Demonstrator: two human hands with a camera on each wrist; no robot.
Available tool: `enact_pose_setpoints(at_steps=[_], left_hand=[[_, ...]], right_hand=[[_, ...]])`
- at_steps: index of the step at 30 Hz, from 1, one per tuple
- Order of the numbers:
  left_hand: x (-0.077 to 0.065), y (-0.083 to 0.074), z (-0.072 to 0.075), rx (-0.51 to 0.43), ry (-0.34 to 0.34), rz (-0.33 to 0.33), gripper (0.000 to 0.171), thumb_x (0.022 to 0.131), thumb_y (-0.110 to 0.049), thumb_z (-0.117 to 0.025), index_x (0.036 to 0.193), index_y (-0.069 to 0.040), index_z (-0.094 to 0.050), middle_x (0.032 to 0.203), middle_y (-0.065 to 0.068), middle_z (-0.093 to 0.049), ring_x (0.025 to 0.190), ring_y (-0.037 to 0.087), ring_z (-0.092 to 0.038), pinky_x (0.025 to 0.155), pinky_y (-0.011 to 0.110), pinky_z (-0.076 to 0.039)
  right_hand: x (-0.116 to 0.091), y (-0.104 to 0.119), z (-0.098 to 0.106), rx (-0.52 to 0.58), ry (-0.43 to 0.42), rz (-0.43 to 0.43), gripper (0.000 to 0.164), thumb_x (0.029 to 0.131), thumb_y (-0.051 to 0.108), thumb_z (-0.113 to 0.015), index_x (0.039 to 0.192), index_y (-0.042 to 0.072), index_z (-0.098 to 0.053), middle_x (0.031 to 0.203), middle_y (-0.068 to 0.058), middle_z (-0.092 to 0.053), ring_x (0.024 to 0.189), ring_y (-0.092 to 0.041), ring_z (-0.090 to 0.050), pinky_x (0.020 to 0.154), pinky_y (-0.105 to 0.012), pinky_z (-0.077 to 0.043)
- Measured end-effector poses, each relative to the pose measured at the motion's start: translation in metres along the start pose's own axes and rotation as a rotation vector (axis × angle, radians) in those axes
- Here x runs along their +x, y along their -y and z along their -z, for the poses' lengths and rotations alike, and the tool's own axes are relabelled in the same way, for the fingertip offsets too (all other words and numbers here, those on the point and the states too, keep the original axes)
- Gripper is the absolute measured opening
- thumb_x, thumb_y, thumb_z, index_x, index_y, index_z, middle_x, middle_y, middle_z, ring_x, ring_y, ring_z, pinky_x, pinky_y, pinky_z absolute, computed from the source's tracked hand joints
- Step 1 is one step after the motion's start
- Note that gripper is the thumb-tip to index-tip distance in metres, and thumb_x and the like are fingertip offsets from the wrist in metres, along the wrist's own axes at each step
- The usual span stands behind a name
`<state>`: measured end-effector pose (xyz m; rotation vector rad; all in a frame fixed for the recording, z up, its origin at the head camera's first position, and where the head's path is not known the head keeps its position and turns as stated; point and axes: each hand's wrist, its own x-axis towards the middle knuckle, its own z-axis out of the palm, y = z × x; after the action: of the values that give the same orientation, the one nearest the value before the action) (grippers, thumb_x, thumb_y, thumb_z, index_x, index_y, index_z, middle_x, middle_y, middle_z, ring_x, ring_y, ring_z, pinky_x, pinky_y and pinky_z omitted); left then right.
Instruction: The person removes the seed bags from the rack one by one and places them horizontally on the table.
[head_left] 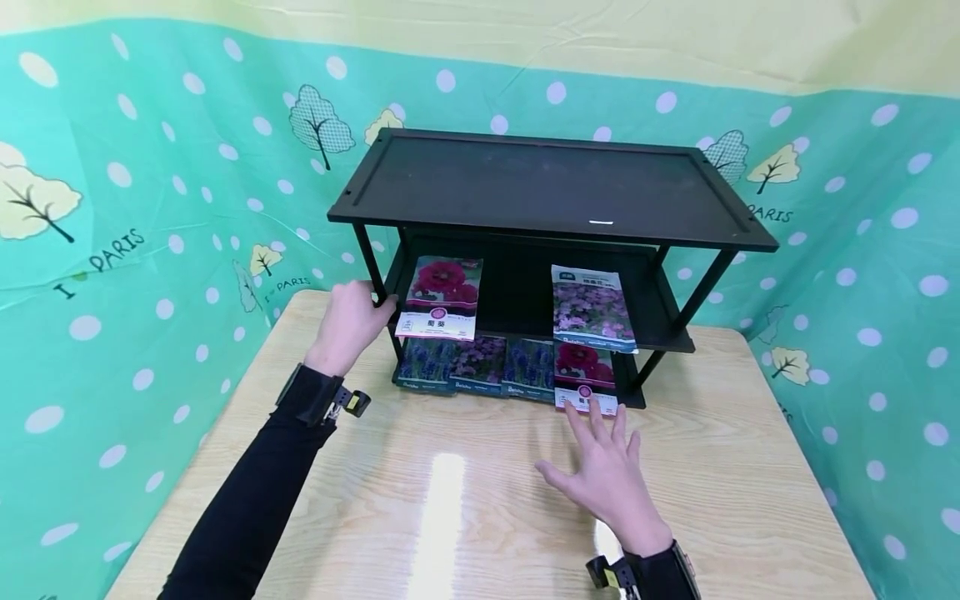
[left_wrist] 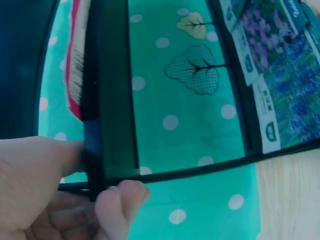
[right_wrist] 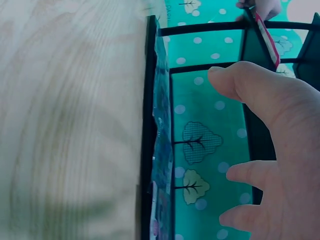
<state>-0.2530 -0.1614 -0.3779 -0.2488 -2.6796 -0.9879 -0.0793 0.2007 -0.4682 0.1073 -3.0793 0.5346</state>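
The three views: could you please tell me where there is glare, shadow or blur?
Head view: mostly clear, with a bright glare streak on the wooden table; left wrist view: soft, bluish, the left hand lacking fine detail; right wrist view: also soft, with a diffuse shadow on the table at lower left.

In the head view, the middle tier of the black three-tier shelf [head_left: 540, 187] hid most of the bottom tier and the tops of the blue-flowered paper packets [head_left: 529, 372]. Small print on the upper red-flowered paper packet [head_left: 438, 298] was too small to read. Both the left hand [left_wrist: 30, 182] and the right hand [right_wrist: 295, 150] were cut off in their wrist views. Whether the right fingertips touched the lower red-flowered packet [head_left: 581, 371] could not be told.
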Motion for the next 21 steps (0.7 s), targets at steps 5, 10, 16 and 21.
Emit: enact_pose_setpoints(at_steps=[5,10,16,21], left_hand=[[0.0,0.006,-0.002,0.025,-0.001,-0.02,0.028,0.102,-0.018,-0.061,0.089,0.003,-0.074,0.059,0.014,-0.064,0.036,0.016,-0.045,0.035,0.027,-0.034],[0.0,0.011,-0.001,0.011,0.037,0.009,0.037,0.107,-0.021,-0.057,0.085,0.003,-0.075,0.071,0.02,-0.073,0.042,0.017,-0.061,0.04,0.029,-0.048],[0.0,0.012,0.002,-0.021,0.085,0.042,0.039,0.108,-0.024,-0.055,0.087,0.001,-0.075,0.077,0.02,-0.074,0.048,0.019,-0.066,0.046,0.029,-0.056],[-0.002,0.01,0.0,-0.033,0.1,0.049,0.041,0.109,-0.026,-0.054,0.08,-0.003,-0.071,0.065,0.012,-0.064,0.045,0.018,-0.059,0.045,0.028,-0.052]], right_hand=[[0.0,0.002,0.01,0.006,0.023,-0.012,0.101,0.082,0.067,-0.075,0.16,0.016,-0.037,0.166,-0.03,-0.021,0.151,-0.063,-0.004,0.11,-0.085,-0.012],[-0.002,0.001,0.023,0.019,0.008,0.024,0.099,0.083,0.067,-0.075,0.158,0.013,-0.04,0.162,-0.032,-0.03,0.149,-0.064,-0.012,0.109,-0.085,-0.021],[-0.001,0.002,0.04,-0.006,-0.01,0.074,0.098,0.082,0.067,-0.076,0.156,0.01,-0.044,0.15,-0.03,-0.049,0.144,-0.064,-0.03,0.105,-0.08,-0.035],[-0.002,-0.001,0.06,-0.021,0.029,0.108,0.098,0.082,0.071,-0.074,0.156,0.013,-0.045,0.146,-0.026,-0.054,0.143,-0.058,-0.036,0.103,-0.077,-0.04]])
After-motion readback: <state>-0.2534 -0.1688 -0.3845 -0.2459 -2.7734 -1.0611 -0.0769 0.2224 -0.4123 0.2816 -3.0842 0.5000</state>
